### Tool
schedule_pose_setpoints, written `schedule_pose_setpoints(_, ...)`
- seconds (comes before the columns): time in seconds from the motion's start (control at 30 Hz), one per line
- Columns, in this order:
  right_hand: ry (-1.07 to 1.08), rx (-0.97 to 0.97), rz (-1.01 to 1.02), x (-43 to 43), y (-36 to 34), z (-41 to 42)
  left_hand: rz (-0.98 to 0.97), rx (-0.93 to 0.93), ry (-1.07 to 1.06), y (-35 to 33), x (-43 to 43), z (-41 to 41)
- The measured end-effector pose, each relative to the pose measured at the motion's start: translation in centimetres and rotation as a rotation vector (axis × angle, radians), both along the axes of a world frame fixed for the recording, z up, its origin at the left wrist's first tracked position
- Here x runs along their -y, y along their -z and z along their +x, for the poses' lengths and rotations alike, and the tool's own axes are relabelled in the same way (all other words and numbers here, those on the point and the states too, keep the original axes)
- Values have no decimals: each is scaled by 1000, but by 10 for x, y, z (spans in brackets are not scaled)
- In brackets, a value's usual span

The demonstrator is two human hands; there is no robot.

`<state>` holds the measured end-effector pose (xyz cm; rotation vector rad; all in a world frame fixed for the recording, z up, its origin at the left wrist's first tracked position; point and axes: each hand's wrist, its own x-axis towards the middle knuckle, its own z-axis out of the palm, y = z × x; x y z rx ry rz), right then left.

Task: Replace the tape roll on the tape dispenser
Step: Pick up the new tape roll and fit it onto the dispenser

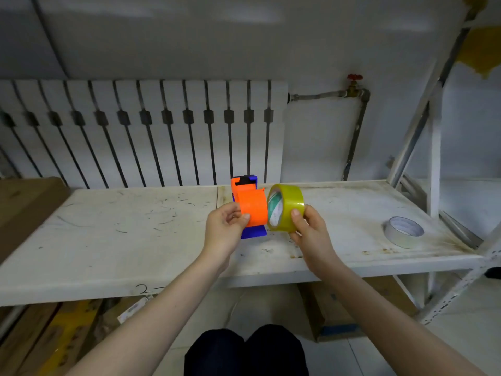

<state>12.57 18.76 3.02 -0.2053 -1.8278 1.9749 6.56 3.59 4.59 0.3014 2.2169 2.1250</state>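
Note:
An orange and blue tape dispenser (250,206) is held just above the white shelf (108,226), near its middle. My left hand (226,226) grips the dispenser's orange cover from the left. My right hand (306,229) holds a yellowish clear tape roll (288,203) upright, its open side pressed against the dispenser's right side. The roll's white core with green print faces the dispenser.
A white, nearly spent tape roll (403,231) lies flat on the shelf at the right. A radiator (141,131) stands behind the shelf, and the rack's upright post (433,158) rises at the right. Cardboard boxes (325,308) sit below.

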Motion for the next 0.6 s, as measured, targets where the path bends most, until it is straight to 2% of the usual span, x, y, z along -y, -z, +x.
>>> schedule_pose_setpoints(0.17, -3, -52, 96, 22, 0, -2, -23, -91, -19, -3, 7, 8)
schedule_pose_setpoints(0.5, 26, -35, -1, 41, 1, -8, -54, -206, 8, -6, 12, 17)
schedule_pose_setpoints(0.6, 15, -48, 41, 41, 0, -6, -55, -200, 35, -5, 14, 16)
